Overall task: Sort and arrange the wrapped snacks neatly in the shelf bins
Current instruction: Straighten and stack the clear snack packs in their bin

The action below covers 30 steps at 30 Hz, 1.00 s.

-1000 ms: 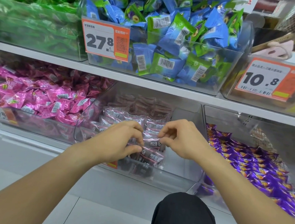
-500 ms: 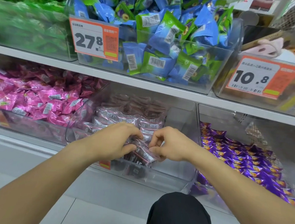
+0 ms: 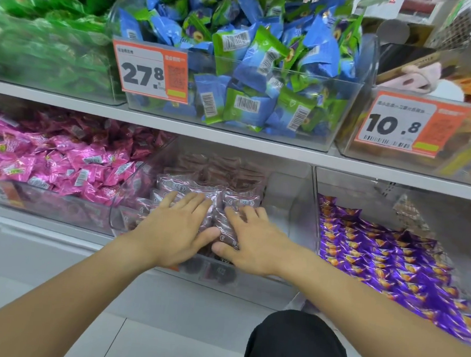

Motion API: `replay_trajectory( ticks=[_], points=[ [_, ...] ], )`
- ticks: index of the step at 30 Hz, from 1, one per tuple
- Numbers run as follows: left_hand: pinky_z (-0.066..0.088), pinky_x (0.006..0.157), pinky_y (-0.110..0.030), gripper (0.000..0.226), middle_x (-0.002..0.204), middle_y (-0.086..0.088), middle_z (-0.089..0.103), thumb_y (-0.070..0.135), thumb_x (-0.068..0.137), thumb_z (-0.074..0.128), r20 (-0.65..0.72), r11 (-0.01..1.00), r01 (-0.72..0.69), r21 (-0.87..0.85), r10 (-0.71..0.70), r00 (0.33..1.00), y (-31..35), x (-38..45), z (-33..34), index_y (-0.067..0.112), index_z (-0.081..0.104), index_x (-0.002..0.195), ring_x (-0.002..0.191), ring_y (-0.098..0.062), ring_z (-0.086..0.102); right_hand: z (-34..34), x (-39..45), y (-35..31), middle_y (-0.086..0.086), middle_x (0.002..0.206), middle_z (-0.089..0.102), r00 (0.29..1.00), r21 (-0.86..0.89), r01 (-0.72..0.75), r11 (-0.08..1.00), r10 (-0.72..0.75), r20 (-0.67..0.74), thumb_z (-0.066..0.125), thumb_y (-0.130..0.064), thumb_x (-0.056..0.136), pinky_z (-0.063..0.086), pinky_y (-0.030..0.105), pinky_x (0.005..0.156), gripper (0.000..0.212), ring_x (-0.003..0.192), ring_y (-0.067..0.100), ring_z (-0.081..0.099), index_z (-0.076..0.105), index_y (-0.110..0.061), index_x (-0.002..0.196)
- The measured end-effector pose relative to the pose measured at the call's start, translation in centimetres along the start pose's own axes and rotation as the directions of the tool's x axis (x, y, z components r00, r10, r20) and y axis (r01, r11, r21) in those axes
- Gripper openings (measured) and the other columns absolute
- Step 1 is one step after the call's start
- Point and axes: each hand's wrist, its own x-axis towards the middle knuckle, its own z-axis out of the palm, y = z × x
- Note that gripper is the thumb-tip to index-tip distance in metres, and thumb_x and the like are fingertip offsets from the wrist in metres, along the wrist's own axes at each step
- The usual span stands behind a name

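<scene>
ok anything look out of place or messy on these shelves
Nothing looks spilled or torn. The oddest spot is the top-right bin behind the 10.8 price tag: a pink slipper-like item lies there, not a wrapped snack. The left hand and right hand lie flat on the dark mauve packets.

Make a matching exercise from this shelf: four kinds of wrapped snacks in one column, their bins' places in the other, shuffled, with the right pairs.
Snacks:
1. pink snacks
2. blue-and-green snacks
3. purple snacks
4. mauve snacks

Places:
A. upper shelf, middle bin
B. lower shelf, right bin
C. lower shelf, middle bin, under both hands
D. lower shelf, left bin

Pairs: 1-D, 2-A, 3-B, 4-C
</scene>
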Motion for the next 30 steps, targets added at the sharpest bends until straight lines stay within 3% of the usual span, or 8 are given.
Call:
replay_trajectory(
  ticks=[2, 7, 11, 13, 19, 23, 26, 30],
  points=[
    [0.008, 0.122, -0.045, 0.092, 0.160, 0.002, 0.024, 0.075, 0.085, -0.003, -0.008, 0.998, -0.031, -0.055, 0.031, 0.999, -0.7, 0.5, 0.4, 0.017, 0.023, 0.151, 0.148, -0.012, 0.016, -0.9, 0.1, 0.3, 0.012, 0.154, 0.021, 1.000, 0.018, -0.018, 1.000, 0.018, -0.017, 0.053, -0.072, 0.083, 0.025, 0.049, 0.115, 0.093, 0.141, 0.032, 0.016, 0.014, -0.029, 0.156],
    [0.008, 0.121, -0.042, 0.096, 0.157, 0.006, 0.027, 0.085, 0.079, 0.005, -0.002, 0.977, -0.090, -0.194, 0.091, 0.996, -1.6, 1.6, 0.7, 0.023, 0.025, 0.150, 0.145, -0.009, 0.019, -0.7, 2.3, 0.0, 0.012, 0.164, -0.013, 0.997, 0.055, -0.066, 0.996, 0.064, 0.038, 0.057, -0.084, 0.069, 0.005, 0.057, 0.121, 0.122, 0.150, 0.035, -0.018, -0.006, -0.029, 0.157],
    [-0.004, 0.122, -0.041, 0.099, 0.164, 0.003, 0.001, 0.086, 0.074, 0.000, 0.047, 0.958, -0.063, -0.281, 0.079, 0.996, -1.6, 2.0, 0.5, 0.029, 0.015, 0.154, 0.150, -0.008, -0.005, -0.2, 3.0, -0.8, 0.015, 0.160, 0.009, 0.998, -0.092, -0.051, 0.994, 0.053, 0.023, 0.039, -0.092, 0.070, 0.020, 0.048, 0.117, 0.120, 0.141, 0.036, 0.007, 0.005, -0.018, 0.158],
    [-0.007, 0.122, -0.041, 0.102, 0.164, 0.005, -0.001, 0.088, 0.071, -0.007, 0.068, 0.947, -0.032, -0.320, 0.057, 0.996, -1.4, 2.3, 0.5, 0.031, 0.005, 0.156, 0.149, -0.007, -0.008, -0.1, 2.6, -1.2, 0.012, 0.158, 0.015, 0.999, -0.124, -0.040, 0.991, 0.042, 0.010, 0.038, -0.088, 0.076, 0.018, 0.044, 0.116, 0.115, 0.132, 0.035, 0.015, 0.006, -0.013, 0.158],
    [-0.006, 0.122, -0.039, 0.105, 0.163, 0.013, 0.001, 0.087, 0.069, -0.008, 0.107, 0.930, 0.011, -0.368, 0.031, 0.994, -1.3, 2.8, 0.4, 0.030, 0.006, 0.156, 0.148, -0.003, -0.006, -2.4, 1.8, -1.2, 0.009, 0.165, -0.014, 0.967, 0.076, -0.163, 0.984, 0.144, 0.209, 0.061, -0.081, 0.070, 0.010, 0.050, 0.123, 0.127, 0.150, 0.035, -0.014, -0.009, -0.022, 0.158],
    [-0.006, 0.122, -0.041, 0.104, 0.163, 0.013, 0.001, 0.088, 0.070, -0.005, 0.096, 0.943, -0.031, -0.331, 0.066, 0.993, -1.5, 2.5, 0.4, 0.030, 0.006, 0.156, 0.149, -0.005, -0.005, -4.9, 2.1, 0.7, 0.008, 0.166, -0.005, 0.978, -0.018, -0.120, 0.993, 0.122, 0.171, 0.074, -0.080, 0.054, 0.010, 0.052, 0.123, 0.141, 0.151, 0.034, -0.006, -0.006, -0.030, 0.157],
    [-0.005, 0.122, -0.041, 0.100, 0.163, 0.011, 0.002, 0.085, 0.074, -0.006, 0.075, 0.955, -0.044, -0.294, 0.069, 0.995, -1.5, 2.5, 0.7, 0.029, 0.007, 0.156, 0.150, -0.007, -0.003, -5.4, 3.6, 2.3, 0.007, 0.166, 0.005, 0.973, -0.033, -0.101, 0.994, 0.105, 0.207, 0.068, -0.088, 0.050, 0.017, 0.043, 0.123, 0.147, 0.152, 0.027, 0.009, -0.005, -0.020, 0.158],
    [-0.001, 0.122, -0.041, 0.095, 0.164, 0.005, 0.008, 0.075, 0.080, -0.008, 0.001, 0.979, -0.056, -0.195, 0.057, 0.998, -1.4, 2.7, 1.2, 0.021, 0.011, 0.156, 0.150, -0.012, 0.004, -3.0, 4.0, 2.5, 0.010, 0.162, -0.025, 0.975, -0.095, -0.059, 0.994, 0.078, 0.209, 0.044, -0.091, 0.067, -0.005, 0.042, 0.124, 0.135, 0.149, 0.025, -0.024, -0.017, -0.008, 0.154]
  ],
)
